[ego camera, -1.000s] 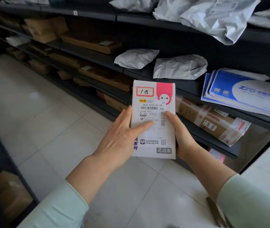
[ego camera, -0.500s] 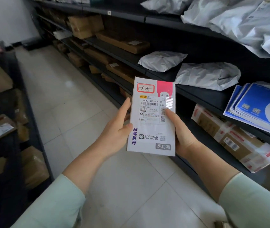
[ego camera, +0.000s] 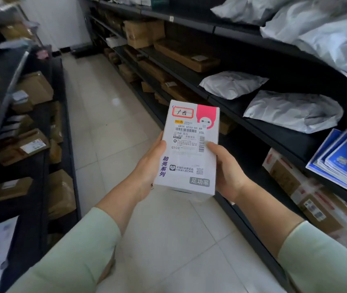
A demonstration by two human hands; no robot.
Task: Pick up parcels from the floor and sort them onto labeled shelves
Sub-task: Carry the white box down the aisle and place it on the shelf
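A white box parcel (ego camera: pixel 189 157) with a pink corner, a red-framed handwritten label and a barcode sticker is upright at chest height over the aisle. My left hand (ego camera: pixel 149 166) grips its left edge from behind, thumb on the front. My right hand (ego camera: pixel 227 172) holds its right edge, thumb on the barcode sticker. Dark metal shelves (ego camera: pixel 278 132) run along the right. Their label tags are too small to read.
The right shelves carry grey poly bags (ego camera: pixel 293 111), brown cartons (ego camera: pixel 185 56), blue envelopes (ego camera: pixel 346 157) and a taped carton (ego camera: pixel 307 191) on the lower tier. A second dark rack (ego camera: pixel 41 166) with cartons lines the left. A white tiled aisle (ego camera: pixel 109 127) runs ahead to a wall.
My view has turned left, down the aisle, so the left rack has come into sight. The parcel stays in both hands; my left fingers have slid from its face to its edge.
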